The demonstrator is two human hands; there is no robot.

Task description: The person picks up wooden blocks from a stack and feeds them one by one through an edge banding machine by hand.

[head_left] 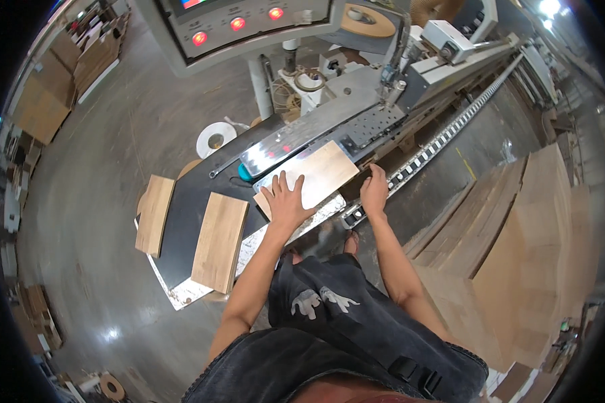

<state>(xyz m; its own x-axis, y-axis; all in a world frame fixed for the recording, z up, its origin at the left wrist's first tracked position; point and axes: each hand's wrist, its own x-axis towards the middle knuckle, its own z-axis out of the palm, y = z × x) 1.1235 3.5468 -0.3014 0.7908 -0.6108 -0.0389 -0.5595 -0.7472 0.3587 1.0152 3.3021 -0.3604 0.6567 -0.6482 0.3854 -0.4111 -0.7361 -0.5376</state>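
Note:
A pale wood board (324, 176) lies on the metal bed of a long machine, close to its guide. My left hand (288, 203) rests flat on the board's near left end, with its fingers spread. Beside the board's right end is my right hand (374, 191), its fingers loosely bent and partly turned from view. It appears to grip nothing, and I cannot tell whether its fingertips touch the board's edge. Two more wood boards, one nearer (220, 240) and one farther left (154, 215), lie on the dark tabletop to the left.
A control panel (249, 50) with red lit buttons hangs above the machine (302, 138). A roller rail (444, 140) runs along its right side. Large stacked panels (517, 248) stand at my right. A white tape roll (216, 140) is beyond the dark tabletop (187, 205).

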